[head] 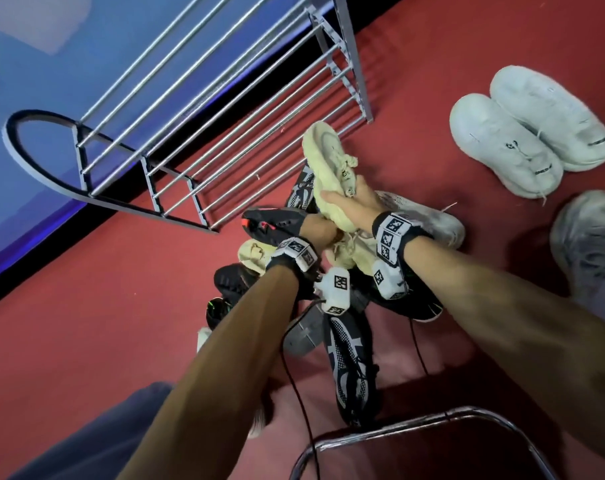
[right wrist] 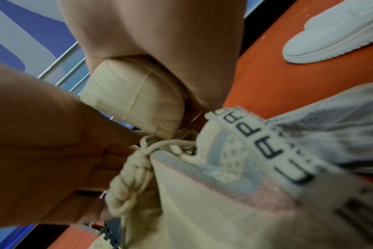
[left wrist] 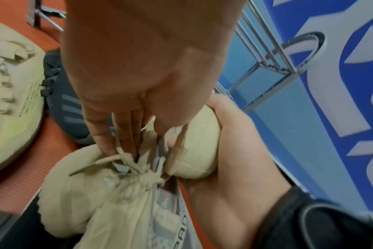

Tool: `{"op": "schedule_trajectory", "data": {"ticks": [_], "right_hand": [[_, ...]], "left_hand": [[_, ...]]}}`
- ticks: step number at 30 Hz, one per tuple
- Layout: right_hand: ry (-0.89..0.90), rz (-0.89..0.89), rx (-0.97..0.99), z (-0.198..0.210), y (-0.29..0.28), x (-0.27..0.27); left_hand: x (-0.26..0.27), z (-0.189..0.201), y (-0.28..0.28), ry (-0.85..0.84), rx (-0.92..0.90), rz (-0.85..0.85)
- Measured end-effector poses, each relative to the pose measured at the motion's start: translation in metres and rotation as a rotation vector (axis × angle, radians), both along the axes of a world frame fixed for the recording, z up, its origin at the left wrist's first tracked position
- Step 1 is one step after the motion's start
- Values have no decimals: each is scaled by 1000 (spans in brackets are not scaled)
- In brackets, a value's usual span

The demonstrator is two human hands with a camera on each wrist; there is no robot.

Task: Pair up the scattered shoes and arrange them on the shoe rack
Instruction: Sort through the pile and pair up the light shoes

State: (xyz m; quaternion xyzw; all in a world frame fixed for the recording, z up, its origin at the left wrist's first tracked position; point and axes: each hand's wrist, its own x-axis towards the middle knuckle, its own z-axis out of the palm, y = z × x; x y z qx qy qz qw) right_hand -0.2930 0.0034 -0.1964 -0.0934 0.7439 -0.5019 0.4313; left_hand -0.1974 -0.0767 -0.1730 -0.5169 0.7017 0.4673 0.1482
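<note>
Gripping one cream shoe (head: 328, 168), both hands (head: 354, 206); two white shoes (head: 529, 129) lie paired nearby

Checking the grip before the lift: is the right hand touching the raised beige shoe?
Touching. The head view shows the right hand wrapped around the beige shoe near its laces.
</note>
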Motion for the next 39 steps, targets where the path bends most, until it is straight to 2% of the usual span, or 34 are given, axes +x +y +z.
{"op": "schedule_trajectory", "data": {"ticks": [1,3,5,8,10,12,13,15,17,20,22,24,28,34,36,39], "right_hand": [[12,34,7,5,-3,3],[76,85,25,13,-7,7],[180,186,27,15,-5,12],[252,425,-56,7,6,17],[231,495,-73,6,11,8],[196,422,-96,2,13,-3],[234,375,-86,-6,13,-8],[411,411,36,-15,20,-9],[571,422,116,-31,29,1],[652,195,204,-47,40,23],[693,110,279,-50,45,29],[681,110,276,-56,49,27],[544,170,264,-55,51,8],[249,53,183,-34,45,-11],[190,-34,92,-26,41,-17],[135,-309,-14,-29,31,-30]], "left_hand": [[5,5,-5,26,-7,81],[12,11,-16,108,-158,282],[13,19,-22,179,-208,372],[13,30,-18,158,-23,335],[17,25,-20,132,-24,276],[22,16,-20,149,13,289],[24,11,-19,149,50,314],[23,13,-9,145,96,343],[23,11,-1,147,50,342],[21,12,6,153,42,279],[22,19,12,168,80,207],[26,22,15,184,86,171],[44,33,17,220,129,274],[79,38,20,262,90,289],[88,38,21,283,73,264],[90,36,23,328,84,279]]}}
